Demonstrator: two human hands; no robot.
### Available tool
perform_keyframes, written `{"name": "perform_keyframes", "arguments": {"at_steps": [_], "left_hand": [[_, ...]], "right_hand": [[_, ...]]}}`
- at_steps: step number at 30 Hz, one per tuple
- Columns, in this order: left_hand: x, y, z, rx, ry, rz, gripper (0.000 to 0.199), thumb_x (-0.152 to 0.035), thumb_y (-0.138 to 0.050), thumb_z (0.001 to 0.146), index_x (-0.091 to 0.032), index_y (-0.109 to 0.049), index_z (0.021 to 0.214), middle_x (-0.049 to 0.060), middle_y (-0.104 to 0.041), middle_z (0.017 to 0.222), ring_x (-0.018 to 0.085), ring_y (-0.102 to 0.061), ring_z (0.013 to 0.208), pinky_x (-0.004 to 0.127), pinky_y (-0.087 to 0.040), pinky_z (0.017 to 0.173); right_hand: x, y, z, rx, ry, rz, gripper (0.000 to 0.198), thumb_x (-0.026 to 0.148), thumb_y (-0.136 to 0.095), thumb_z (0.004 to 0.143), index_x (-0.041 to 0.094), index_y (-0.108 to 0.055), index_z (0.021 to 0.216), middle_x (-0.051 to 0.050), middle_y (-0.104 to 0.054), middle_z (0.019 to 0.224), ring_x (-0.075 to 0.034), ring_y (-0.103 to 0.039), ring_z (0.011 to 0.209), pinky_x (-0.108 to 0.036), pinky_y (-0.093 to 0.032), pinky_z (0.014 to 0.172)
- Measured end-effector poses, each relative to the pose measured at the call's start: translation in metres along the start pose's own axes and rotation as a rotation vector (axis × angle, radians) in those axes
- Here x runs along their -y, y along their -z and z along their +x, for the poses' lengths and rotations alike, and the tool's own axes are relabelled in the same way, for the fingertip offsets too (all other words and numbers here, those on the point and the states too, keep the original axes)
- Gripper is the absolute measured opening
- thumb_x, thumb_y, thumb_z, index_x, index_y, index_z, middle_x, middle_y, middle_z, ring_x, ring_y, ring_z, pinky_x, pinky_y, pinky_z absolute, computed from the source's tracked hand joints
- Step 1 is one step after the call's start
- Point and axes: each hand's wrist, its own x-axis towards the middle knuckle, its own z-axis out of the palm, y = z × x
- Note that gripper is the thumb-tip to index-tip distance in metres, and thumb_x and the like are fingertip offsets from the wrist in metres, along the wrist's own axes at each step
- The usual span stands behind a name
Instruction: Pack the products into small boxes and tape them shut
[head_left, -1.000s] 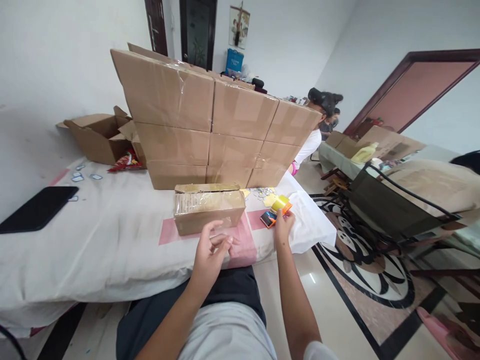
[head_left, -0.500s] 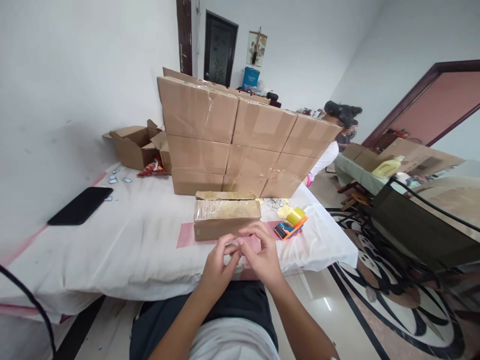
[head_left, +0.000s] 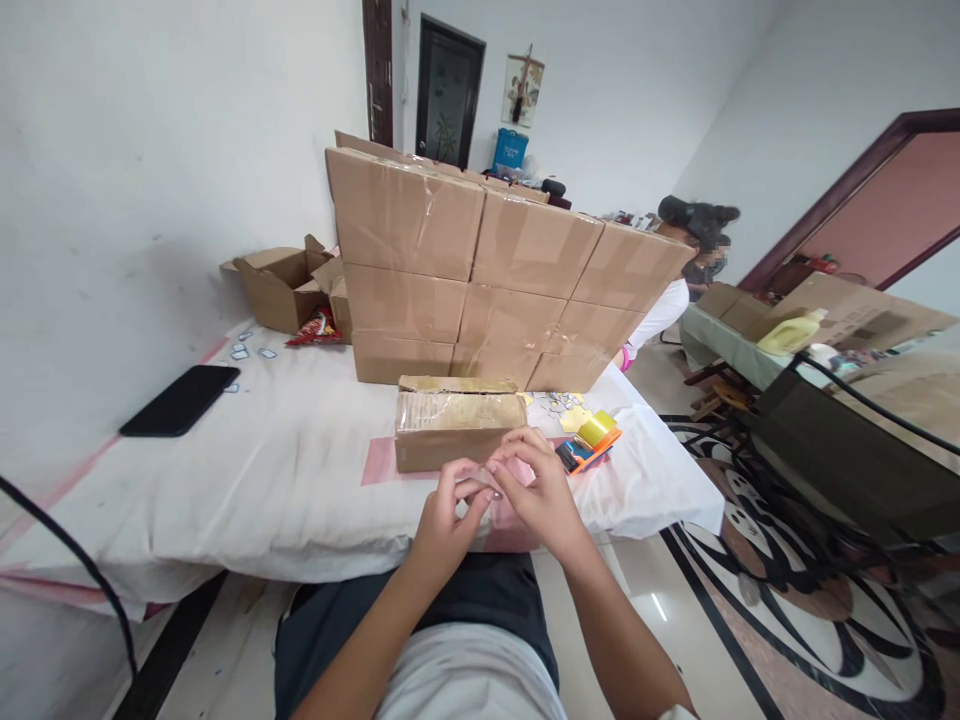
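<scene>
My left hand [head_left: 454, 510] and my right hand [head_left: 534, 485] meet in front of my body with thumbs and fingers pinched. Between them is a small see-through strip [head_left: 484, 478], like a piece of clear tape; its shape is hard to make out. Just beyond my hands a long cardboard box [head_left: 457, 450] lies on the cloth-covered table [head_left: 300, 510], with shiny tape along its top. To the right of it sits an orange and blue tape dispenser [head_left: 589, 452] with a yellowish tape roll [head_left: 598, 429].
A wall of stacked cardboard boxes [head_left: 427, 310] stands behind the long box. At the left are a black phone [head_left: 180, 400], an open carton [head_left: 274, 290], a red snack bag [head_left: 313, 328] and paper cutouts [head_left: 240, 350]. Another person [head_left: 660, 310] is behind the stack.
My hands have drawn slightly apart, and the see-through strip shows more plainly between them. The whole view has shifted a little; the boxes and dispenser stay in place.
</scene>
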Motion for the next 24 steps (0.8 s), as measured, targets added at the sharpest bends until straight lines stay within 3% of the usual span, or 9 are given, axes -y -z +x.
{"name": "perform_keyframes", "arguments": {"at_steps": [2,5,8,11,14,18,21,24], "left_hand": [[0.002,0.007,0.004,-0.065,0.026,-0.003,0.03,-0.042,-0.061,0.095,-0.022,-0.051,0.114,-0.006,-0.064,0.059,0.014,-0.06,0.053,0.022,-0.038,0.051],[0.01,0.028,0.012,-0.357,-0.005,0.012,0.023,-0.043,-0.057,0.096,-0.021,-0.054,0.102,-0.011,-0.045,0.048,0.011,-0.044,0.042,0.021,-0.034,0.048],[0.016,0.049,0.02,-0.667,-0.187,0.024,0.019,-0.037,-0.057,0.096,-0.02,-0.052,0.104,-0.005,-0.059,0.067,0.012,-0.056,0.058,0.022,-0.043,0.058],[0.01,0.059,0.026,-0.815,-0.444,0.086,0.025,-0.029,-0.061,0.093,-0.02,-0.049,0.114,0.009,-0.068,0.111,0.01,-0.059,0.07,0.024,-0.046,0.065],[-0.003,0.06,0.036,-0.691,-0.549,0.26,0.033,-0.026,-0.061,0.094,-0.02,-0.05,0.125,0.015,-0.065,0.135,0.009,-0.058,0.069,0.027,-0.049,0.067],[-0.012,0.053,0.051,-0.412,-0.434,0.58,0.029,-0.023,-0.056,0.097,-0.021,-0.062,0.125,0.008,-0.076,0.123,0.012,-0.066,0.067,0.028,-0.055,0.07],[-0.005,0.046,0.055,-0.431,-0.449,0.709,0.025,-0.02,-0.055,0.097,-0.021,-0.067,0.12,0.005,-0.08,0.116,0.019,-0.076,0.088,0.031,-0.058,0.08],[0.005,0.038,0.049,-0.463,-0.46,0.783,0.03,-0.02,-0.057,0.097,-0.021,-0.065,0.126,0.005,-0.079,0.121,0.02,-0.077,0.101,0.031,-0.06,0.085]], "right_hand": [[0.005,0.005,0.008,-0.016,0.0,0.052,0.011,0.026,-0.067,0.093,0.024,-0.069,0.082,-0.004,-0.063,0.093,-0.021,-0.061,0.095,-0.038,-0.044,0.088],[0.015,0.013,0.028,-0.047,0.009,0.151,0.013,0.028,-0.068,0.092,0.023,-0.069,0.08,-0.005,-0.062,0.098,-0.021,-0.061,0.1,-0.038,-0.044,0.092],[0.019,0.014,0.056,0.01,0.003,0.174,0.013,0.031,-0.071,0.089,0.023,-0.071,0.08,-0.006,-0.063,0.108,-0.024,-0.06,0.111,-0.042,-0.041,0.104],[0.009,0.0,0.089,0.066,-0.021,0.089,0.011,0.031,-0.073,0.086,0.023,-0.073,0.079,-0.006,-0.065,0.111,-0.025,-0.058,0.116,-0.046,-0.038,0.109],[-0.013,-0.024,0.119,0.082,-0.055,-0.001,0.009,0.026,-0.073,0.085,0.022,-0.073,0.077,-0.006,-0.067,0.108,-0.026,-0.056,0.116,-0.047,-0.037,0.11],[-0.035,-0.048,0.145,0.143,-0.116,-0.057,0.011,0.019,-0.068,0.087,0.02,-0.072,0.076,-0.006,-0.067,0.102,-0.024,-0.057,0.111,-0.043,-0.04,0.105],[-0.041,-0.052,0.153,0.218,-0.13,-0.123,0.012,0.016,-0.066,0.089,0.018,-0.071,0.078,-0.007,-0.066,0.103,-0.025,-0.055,0.112,-0.04,-0.042,0.1],[-0.047,-0.05,0.155,0.281,-0.105,-0.213,0.011,0.014,-0.066,0.09,0.018,-0.07,0.08,-0.007,-0.065,0.106,-0.025,-0.054,0.113,-0.039,-0.041,0.101]]}}
